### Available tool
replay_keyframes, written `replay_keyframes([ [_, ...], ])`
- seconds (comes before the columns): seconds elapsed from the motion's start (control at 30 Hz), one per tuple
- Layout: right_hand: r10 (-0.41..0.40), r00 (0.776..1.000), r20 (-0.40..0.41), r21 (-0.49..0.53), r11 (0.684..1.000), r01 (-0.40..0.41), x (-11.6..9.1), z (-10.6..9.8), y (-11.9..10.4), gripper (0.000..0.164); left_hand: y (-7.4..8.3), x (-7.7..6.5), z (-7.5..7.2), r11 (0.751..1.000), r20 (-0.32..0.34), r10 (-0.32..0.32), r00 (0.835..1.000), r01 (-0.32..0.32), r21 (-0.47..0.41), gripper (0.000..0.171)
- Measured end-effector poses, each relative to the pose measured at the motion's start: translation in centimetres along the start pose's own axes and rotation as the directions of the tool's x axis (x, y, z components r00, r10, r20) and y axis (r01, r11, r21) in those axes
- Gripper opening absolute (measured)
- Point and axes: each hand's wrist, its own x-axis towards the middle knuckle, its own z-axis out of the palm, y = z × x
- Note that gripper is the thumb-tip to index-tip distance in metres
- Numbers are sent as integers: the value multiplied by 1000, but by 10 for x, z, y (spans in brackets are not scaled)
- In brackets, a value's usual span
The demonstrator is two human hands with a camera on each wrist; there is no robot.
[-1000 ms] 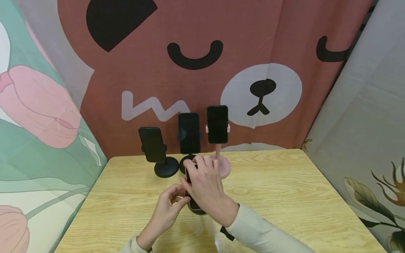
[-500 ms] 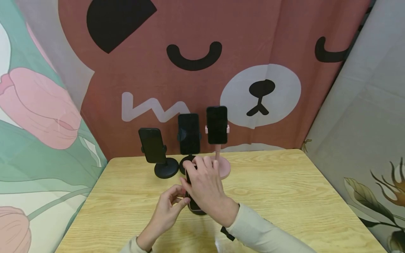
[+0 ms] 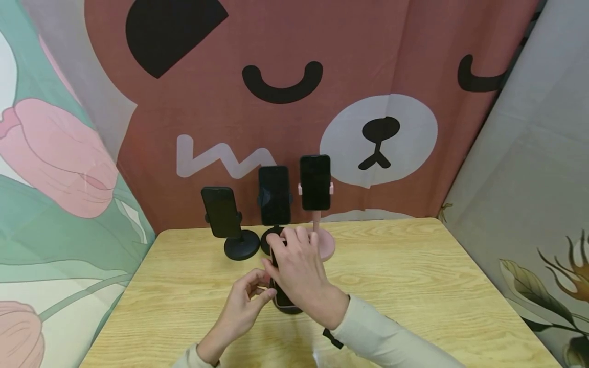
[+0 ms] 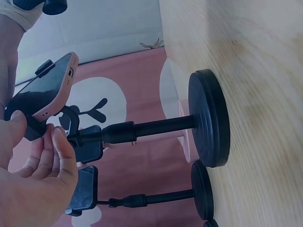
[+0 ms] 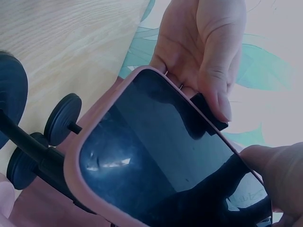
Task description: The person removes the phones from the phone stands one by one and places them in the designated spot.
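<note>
A dark-screened phone in a pink case (image 5: pixel 118 189) sits against the holder of a black phone stand (image 4: pixel 165 126). My left hand (image 3: pixel 244 304) is at the phone's left side, thumb and fingers pinching the holder's black clamp arm (image 5: pixel 220 126). From the right, my right hand (image 3: pixel 301 276) reaches across the screen and grips the phone, with its thumb on the left edge and fingers bent over the upper end. In the head view this hand hides most of the phone and the stand's pole.
Behind my hands stand two black phone stands and a pink phone stand (image 3: pixel 327 245), each carrying a phone: left (image 3: pixel 222 212), middle (image 3: pixel 274 197) and right (image 3: pixel 315 181). The wooden table (image 3: pixel 405 276) ends at a bear-print curtain (image 3: pixel 359 61).
</note>
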Motion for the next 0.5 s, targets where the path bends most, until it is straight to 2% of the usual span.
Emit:
replay_keyframes([
  [0.5, -11, 1000, -13, 13, 1000, 11, -1, 0, 5, 32, 2, 1, 1, 1000, 3, -3, 1000, 3, 26, 18],
])
